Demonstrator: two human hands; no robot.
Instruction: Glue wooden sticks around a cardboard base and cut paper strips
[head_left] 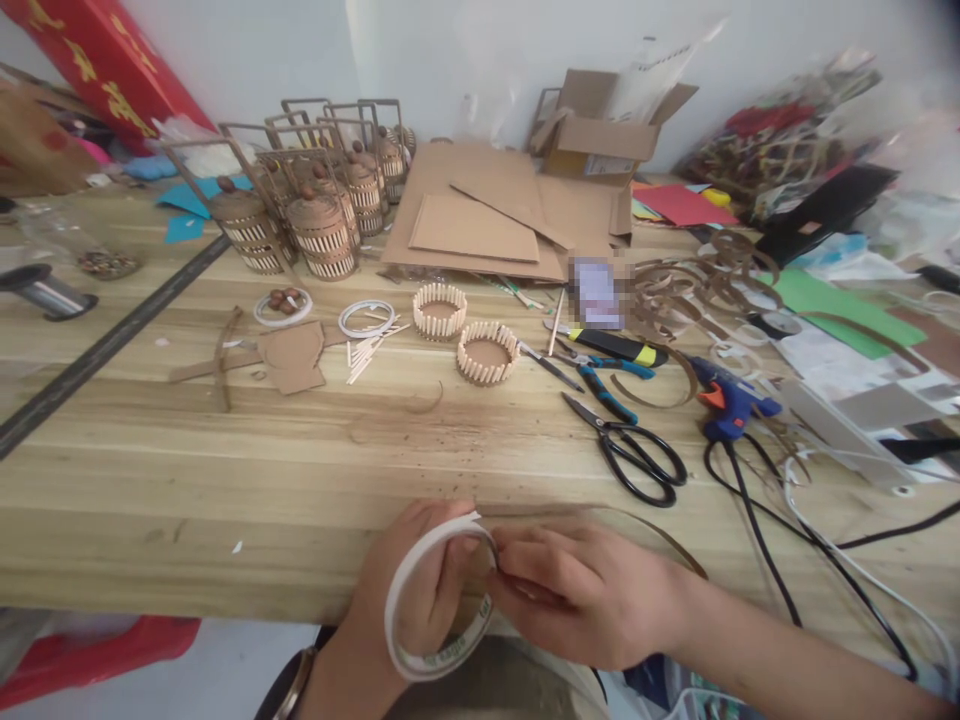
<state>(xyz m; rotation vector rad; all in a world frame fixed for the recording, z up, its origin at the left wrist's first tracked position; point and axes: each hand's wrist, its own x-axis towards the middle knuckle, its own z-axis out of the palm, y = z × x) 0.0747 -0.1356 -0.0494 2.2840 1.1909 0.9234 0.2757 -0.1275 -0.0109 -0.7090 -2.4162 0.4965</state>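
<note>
At the near table edge, my left hand [424, 575] is closed around a white ring [401, 640], which looks like a cardboard tape core with print inside. The fingers of my right hand [577, 590] pinch together at the ring's right side. A thin brown strip [667, 540] curves out from behind my right hand over the table; its other end is hidden by the fingers. Beyond my hands stand two small round stick-walled baskets [487, 355] with brown bases. Black-handled scissors [637, 455] lie in front of my right hand.
A blue glue gun [731, 400] with trailing cables [757, 540] lies on the right, near pliers [607, 395], a utility knife [619, 347] and coiled brown strips [675, 300]. Several lidded baskets [322, 235] with tall handles stand back left. Cardboard sheets [472, 235] lie at the back.
</note>
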